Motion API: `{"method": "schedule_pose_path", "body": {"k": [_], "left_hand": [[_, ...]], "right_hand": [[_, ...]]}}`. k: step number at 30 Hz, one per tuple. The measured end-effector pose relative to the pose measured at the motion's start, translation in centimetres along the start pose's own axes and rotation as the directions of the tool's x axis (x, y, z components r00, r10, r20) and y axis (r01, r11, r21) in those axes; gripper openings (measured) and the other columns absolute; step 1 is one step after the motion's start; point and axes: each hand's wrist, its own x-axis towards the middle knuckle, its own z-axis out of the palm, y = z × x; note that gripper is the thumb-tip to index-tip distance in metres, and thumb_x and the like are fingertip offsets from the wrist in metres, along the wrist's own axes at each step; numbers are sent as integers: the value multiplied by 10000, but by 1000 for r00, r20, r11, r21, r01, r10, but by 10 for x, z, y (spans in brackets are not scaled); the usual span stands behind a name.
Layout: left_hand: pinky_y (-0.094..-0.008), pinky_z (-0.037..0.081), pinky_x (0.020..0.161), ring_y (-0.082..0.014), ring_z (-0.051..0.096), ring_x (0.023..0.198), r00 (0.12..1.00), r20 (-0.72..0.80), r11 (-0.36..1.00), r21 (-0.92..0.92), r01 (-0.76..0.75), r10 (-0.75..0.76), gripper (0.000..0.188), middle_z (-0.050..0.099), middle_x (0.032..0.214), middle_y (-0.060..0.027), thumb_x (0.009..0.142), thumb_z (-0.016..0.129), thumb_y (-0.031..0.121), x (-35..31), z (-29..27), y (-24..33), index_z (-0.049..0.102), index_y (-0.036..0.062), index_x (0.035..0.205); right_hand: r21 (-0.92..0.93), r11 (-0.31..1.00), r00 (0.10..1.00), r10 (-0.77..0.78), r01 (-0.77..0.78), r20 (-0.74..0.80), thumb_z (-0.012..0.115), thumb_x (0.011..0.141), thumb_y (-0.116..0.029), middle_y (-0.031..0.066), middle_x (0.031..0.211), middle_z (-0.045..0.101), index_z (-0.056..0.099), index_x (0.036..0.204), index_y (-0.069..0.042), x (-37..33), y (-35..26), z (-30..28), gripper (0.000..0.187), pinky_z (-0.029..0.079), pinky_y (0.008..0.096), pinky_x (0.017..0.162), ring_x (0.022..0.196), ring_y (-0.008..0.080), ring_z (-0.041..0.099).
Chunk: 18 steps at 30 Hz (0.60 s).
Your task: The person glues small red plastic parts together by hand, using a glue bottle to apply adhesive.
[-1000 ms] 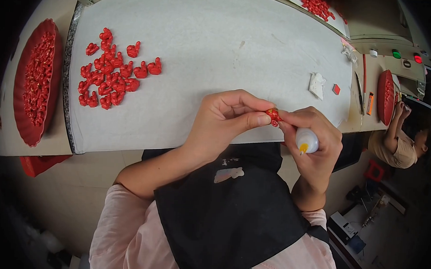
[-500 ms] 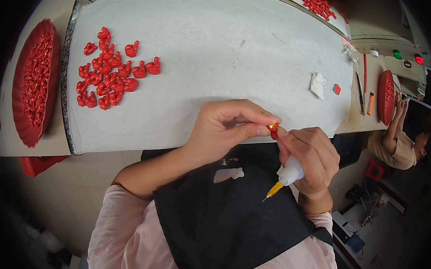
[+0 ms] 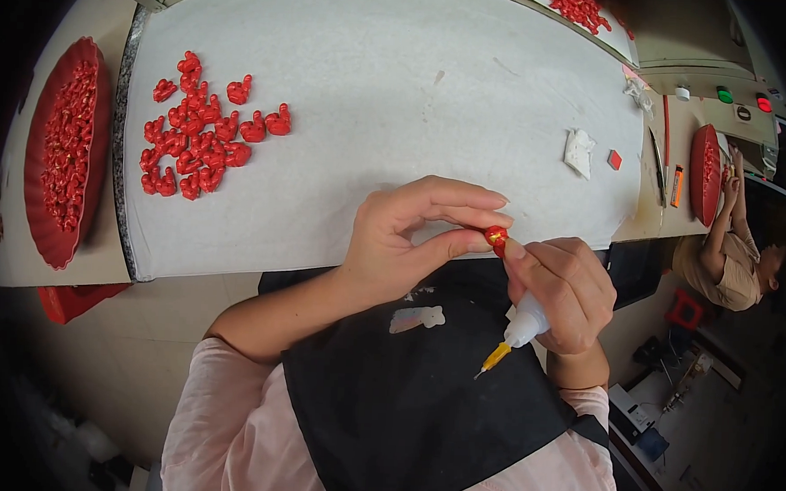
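My left hand (image 3: pixel 420 229) pinches a small glossy red figurine (image 3: pixel 496 239) with gold marks between thumb and fingers, just above the table's front edge. My right hand (image 3: pixel 565 288) meets it from the right, thumb and forefinger at the piece. Tucked in that same hand is a white squeeze bottle (image 3: pixel 527 322). Its yellow needle tip (image 3: pixel 495 357) points down and left over my black apron. On the left of the white table covering (image 3: pixel 373 95) lies a loose cluster of similar red figurines (image 3: pixel 196 136), each with a thin upright part.
At the far left stands a red scalloped tray (image 3: pixel 37 168) heaped with small red and gold pieces. A crumpled white tissue (image 3: pixel 578 154) and a red hexagon (image 3: pixel 615 159) lie right. Beyond are an orange-labelled stick (image 3: pixel 677 186), another red tray (image 3: pixel 699 175) and a co-worker (image 3: pixel 724 260).
The red figurine has been turned between my fingertips, so its gold marks face differently. My left fingers have lifted slightly. The bottle has dipped a little down and left.
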Motion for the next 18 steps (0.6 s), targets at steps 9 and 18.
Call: {"method": "schedule_pose_path", "body": {"k": [9,18], "left_hand": [[-231,454,723,-159,582,821,994,-28,981,166,-101,107,276,596,864,-110,708,558,-46,2,2,-4,516,-19,979],[-245,449,724,-159,580,814,987,-69,965,230,-126,145,292,595,869,-110,697,563,-53,3,3,-6,507,-8,981]], "right_hand": [[172,977,988,141,-129,-60,637,561,31,105,657,541,579,794,26,-5,8,2,240,383,213,415,530,175,502],[-212,777,803,592,-593,-75,619,632,4,81,793,553,577,829,-42,-28,84,-7,207,415,264,628,698,217,538]]}}
